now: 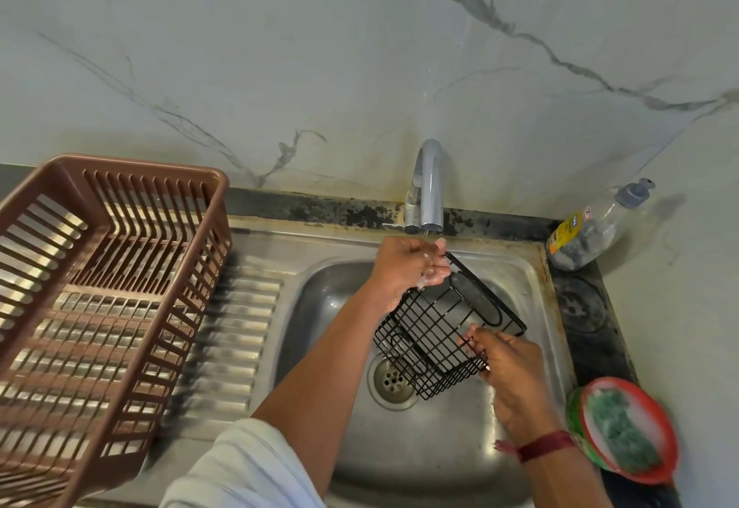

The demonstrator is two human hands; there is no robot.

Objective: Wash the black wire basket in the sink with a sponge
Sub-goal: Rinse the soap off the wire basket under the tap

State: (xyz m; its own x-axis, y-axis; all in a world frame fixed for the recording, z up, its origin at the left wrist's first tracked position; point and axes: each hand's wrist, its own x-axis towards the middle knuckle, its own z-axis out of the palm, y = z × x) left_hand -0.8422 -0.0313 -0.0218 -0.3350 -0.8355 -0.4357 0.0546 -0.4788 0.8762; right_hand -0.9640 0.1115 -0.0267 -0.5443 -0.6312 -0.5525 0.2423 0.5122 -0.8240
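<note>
My left hand [408, 267], soapy, grips far rim of black wire basket [432, 339] just below tap [428, 187]. My right hand [508, 371] pinches near edge. Basket held tilted over steel sink [400, 447], above drain. Green sponge [624, 431] lies in red dish [672, 452] at right. Brown plastic dish rack [100, 307] sits on drainboard at left.

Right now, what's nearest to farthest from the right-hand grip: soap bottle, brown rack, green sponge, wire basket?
1. wire basket, held by the right-hand grip.
2. green sponge, close by, right.
3. soap bottle, back right corner.
4. brown rack, far left.
</note>
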